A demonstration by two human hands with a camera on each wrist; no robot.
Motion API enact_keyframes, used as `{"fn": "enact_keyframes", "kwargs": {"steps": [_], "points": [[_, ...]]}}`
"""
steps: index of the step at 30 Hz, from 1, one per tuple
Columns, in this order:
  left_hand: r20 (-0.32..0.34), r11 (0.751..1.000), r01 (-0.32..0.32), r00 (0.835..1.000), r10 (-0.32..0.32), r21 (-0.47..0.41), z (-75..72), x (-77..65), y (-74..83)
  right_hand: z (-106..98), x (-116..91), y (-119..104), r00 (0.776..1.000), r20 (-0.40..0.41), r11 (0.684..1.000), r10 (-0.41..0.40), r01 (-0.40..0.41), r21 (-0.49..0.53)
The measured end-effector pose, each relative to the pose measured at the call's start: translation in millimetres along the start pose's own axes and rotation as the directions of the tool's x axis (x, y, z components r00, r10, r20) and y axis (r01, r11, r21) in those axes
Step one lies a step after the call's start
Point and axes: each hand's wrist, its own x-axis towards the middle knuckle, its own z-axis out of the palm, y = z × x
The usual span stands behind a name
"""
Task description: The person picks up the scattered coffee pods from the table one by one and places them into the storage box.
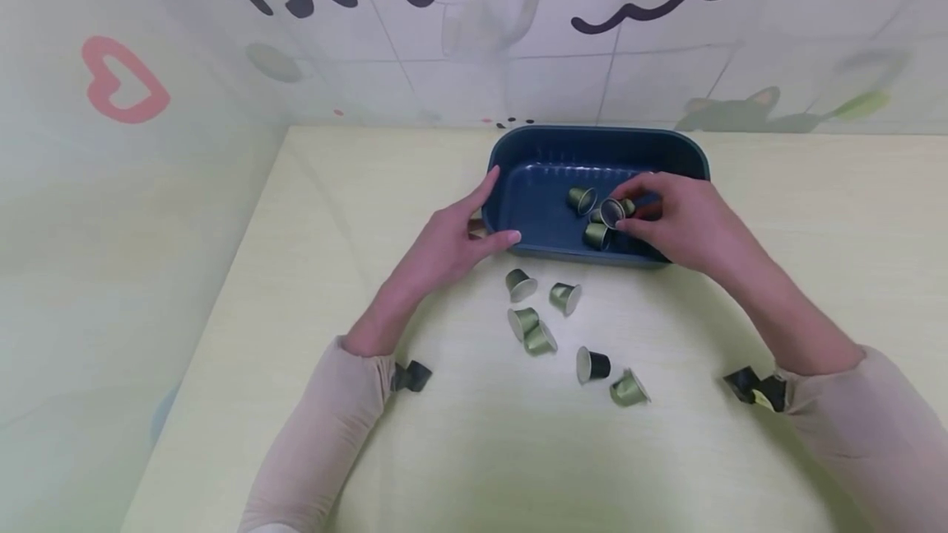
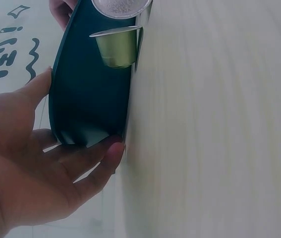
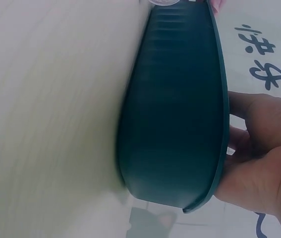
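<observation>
A dark blue rectangular tub (image 1: 551,252) stands at the back of the table. My left hand (image 1: 452,245) holds its left end, with the thumb over the near rim and a finger at the left rim. My right hand (image 1: 685,216) reaches over the tub's right half and pinches a coffee capsule (image 1: 611,213) between thumb and fingers. Under and beside it, green coffee capsules (image 1: 597,236) lie in the tub, another one (image 1: 581,201) a little to the left. In the right wrist view, the tub's wall (image 3: 175,114) hides the fingertips.
Several green and dark coffee capsules lie loose in front of the tub, including a dark one (image 1: 595,364) and a green one (image 1: 629,389) nearest me. A patterned wall (image 1: 533,81) rises right behind the tub. Another wall (image 1: 148,187) borders the table's left side.
</observation>
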Motion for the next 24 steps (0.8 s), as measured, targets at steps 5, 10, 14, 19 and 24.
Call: {"fn": "enact_keyframes", "kwargs": {"steps": [5, 10, 14, 19, 24], "points": [[-0.002, 1.0, 0.004, 1.0, -0.004, -0.004, -0.1, 0.0, 0.4, 2.7, 3.7, 0.6, 1.0, 0.001, 1.0, 0.007, -0.007, -0.011], [-0.002, 1.0, 0.006, 1.0, -0.006, -0.004, 0.1, 0.0, 0.0, 5.0, 6.0, 0.5, 1.0, 0.007, 1.0, 0.013, -0.013, -0.016], [-0.001, 1.0, 0.015, 1.0, -0.015, 0.004, -0.2, -0.1, 0.7, 5.6, 7.1, -0.6, 1.0, 0.007, 1.0, 0.006, -0.006, -0.016], [0.002, 1.0, 0.024, 1.0, -0.024, -0.001, -0.4, -0.6, 1.6, 7.4, 9.0, -2.8, 1.0, 0.01, 1.0, 0.003, -0.003, -0.023], [0.003, 1.0, 0.015, 1.0, -0.015, -0.022, -0.6, -1.3, 3.0, 8.8, 10.6, -5.0, 1.0, 0.014, 0.999, 0.011, -0.011, -0.051]]}}
